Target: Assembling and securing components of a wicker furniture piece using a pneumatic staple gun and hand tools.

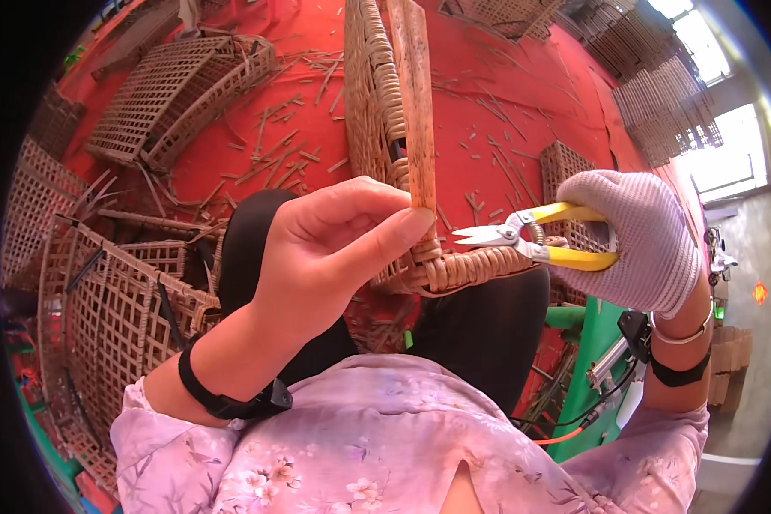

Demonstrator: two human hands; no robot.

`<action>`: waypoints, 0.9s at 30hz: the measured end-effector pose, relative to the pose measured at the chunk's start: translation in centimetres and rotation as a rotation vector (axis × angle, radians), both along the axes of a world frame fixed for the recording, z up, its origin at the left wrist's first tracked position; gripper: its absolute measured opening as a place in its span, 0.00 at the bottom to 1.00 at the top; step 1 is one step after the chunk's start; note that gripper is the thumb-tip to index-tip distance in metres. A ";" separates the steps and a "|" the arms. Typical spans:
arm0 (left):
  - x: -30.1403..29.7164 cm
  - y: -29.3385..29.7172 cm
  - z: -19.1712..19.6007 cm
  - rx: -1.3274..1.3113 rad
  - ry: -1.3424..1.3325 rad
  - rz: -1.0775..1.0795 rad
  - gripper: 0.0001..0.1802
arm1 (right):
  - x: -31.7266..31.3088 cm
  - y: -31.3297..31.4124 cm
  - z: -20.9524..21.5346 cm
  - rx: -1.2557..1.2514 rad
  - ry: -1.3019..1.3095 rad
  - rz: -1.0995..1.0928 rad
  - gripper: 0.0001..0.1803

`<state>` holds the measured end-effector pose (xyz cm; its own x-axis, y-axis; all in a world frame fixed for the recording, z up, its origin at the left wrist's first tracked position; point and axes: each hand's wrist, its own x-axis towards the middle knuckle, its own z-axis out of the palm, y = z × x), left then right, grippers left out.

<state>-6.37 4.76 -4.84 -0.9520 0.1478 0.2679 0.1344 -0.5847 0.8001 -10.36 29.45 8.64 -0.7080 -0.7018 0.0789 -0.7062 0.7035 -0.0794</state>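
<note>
My bare left hand (334,244) pinches the near end of a flat brown strip (417,111) between thumb and fingers. The strip runs away from me along a woven wicker piece (384,77), whose wrapped rim and corner lie across my lap. My right hand (630,231), in a pale knitted glove, grips pruning shears (531,237) with yellow handles. Their silver blades are parted and point left, a little to the right of the strip's end, apart from it. Below the shears lies the wrapped lower edge (475,267) of the wicker piece.
Lattice wicker panels and baskets (167,103) lie at the far left, with more woven pieces (120,317) close on my left. Cut strip scraps (283,163) litter the red floor covering (480,111). A green stool or frame (578,368) with an air tool and orange hose stands at right.
</note>
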 end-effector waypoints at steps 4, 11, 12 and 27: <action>-0.4 0.1 -0.1 0.076 0.000 -0.092 0.06 | -0.7 -0.9 -0.1 0.090 0.021 0.039 0.23; -0.5 0.1 -0.8 0.048 0.034 -0.059 0.06 | -1.3 -1.3 -0.8 0.087 -0.021 0.069 0.23; -0.5 0.1 -0.8 0.052 0.034 -0.064 0.06 | -1.2 -1.3 -0.8 0.087 -0.050 0.055 0.22; -0.6 -0.3 -0.3 0.076 -0.044 -0.133 0.05 | -0.8 -2.6 0.3 0.245 0.149 0.138 0.26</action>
